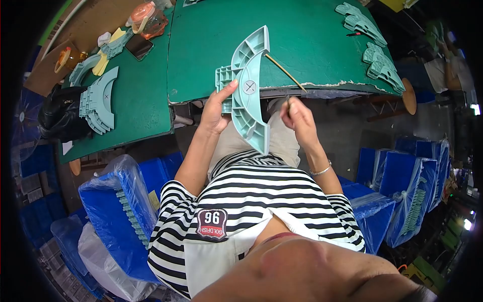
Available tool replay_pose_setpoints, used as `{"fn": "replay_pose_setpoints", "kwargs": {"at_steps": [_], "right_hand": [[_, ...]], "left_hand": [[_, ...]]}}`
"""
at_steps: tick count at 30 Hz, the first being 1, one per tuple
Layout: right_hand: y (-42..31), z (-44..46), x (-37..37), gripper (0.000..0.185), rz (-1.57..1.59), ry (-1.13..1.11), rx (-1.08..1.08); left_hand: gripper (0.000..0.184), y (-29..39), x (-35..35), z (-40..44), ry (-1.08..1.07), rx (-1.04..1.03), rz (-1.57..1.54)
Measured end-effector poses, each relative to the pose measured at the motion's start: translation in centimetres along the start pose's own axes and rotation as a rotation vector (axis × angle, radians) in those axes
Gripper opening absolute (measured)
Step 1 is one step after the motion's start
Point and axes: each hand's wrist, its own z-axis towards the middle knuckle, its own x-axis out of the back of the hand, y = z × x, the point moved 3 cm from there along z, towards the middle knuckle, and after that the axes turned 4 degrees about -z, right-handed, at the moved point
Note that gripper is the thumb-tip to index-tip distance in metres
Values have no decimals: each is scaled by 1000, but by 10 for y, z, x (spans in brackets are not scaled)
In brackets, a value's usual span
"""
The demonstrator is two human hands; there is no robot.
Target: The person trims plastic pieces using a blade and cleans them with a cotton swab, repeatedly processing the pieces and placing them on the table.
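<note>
My left hand grips a pale teal, curved plastic part by the ribbed block on its left side. It holds the part upright in front of me, over the near edge of the green table. The part has open ribbed pockets and a round disc marked with an X at its middle. A thin wooden stick slants from near the part's upper right edge down to the table's edge. My right hand is closed in a pinch to the right of the part, apart from it. Whatever sits between its fingertips is too small to make out.
Similar teal parts lie at the table's right end, near a red pen. On the left are another teal part, a black bag, a phone and an orange-lidded jar. Plastic-wrapped blue bins flank me.
</note>
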Motion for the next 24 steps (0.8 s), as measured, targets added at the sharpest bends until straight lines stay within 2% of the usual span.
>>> {"fn": "replay_pose_setpoints", "kwargs": {"at_steps": [1,2,5,6,7,9,11,12,13,15,16,17,18,21,22,23,24], "right_hand": [[-2,2,1,19,170,28,-59],[-4,5,-4,23,161,58,-60],[-15,18,-29,23,18,182,-22],[-7,23,-31,19,-17,134,23],[-1,23,-31,10,-245,122,-63],[8,22,-28,7,-319,95,-17],[-2,23,-26,9,-230,218,120],[-3,18,-10,14,-201,313,-2],[-11,16,6,16,-170,398,-11],[-17,3,39,17,-388,574,103],[-24,-5,46,22,-216,619,95],[-27,-11,59,27,-205,592,157],[-29,-20,69,29,-401,723,102],[-2,-30,120,28,-728,867,188],[2,-27,123,27,-989,899,198],[8,-23,127,27,-1252,924,207],[40,-27,161,28,-1403,723,-218]], "left_hand": [[32,2,-1,-1,3,-31,39],[35,4,-1,-3,32,-38,96],[37,5,-8,-2,27,-137,187],[37,4,-10,-2,27,-151,232],[38,3,-12,-4,30,-167,276],[38,5,-13,-7,32,-185,324],[37,8,-10,-10,35,-187,328],[37,10,-7,-12,31,-194,341],[37,12,-4,-15,29,-199,354],[38,18,5,-20,16,-187,342],[38,20,9,-21,0,-169,315],[38,22,11,-22,-18,-152,286],[41,21,10,-23,29,-191,285],[43,17,15,-23,55,-174,214],[64,14,20,-21,15,-135,258],[65,12,19,-21,5,-130,262],[65,11,17,-21,-6,-127,265]]}}
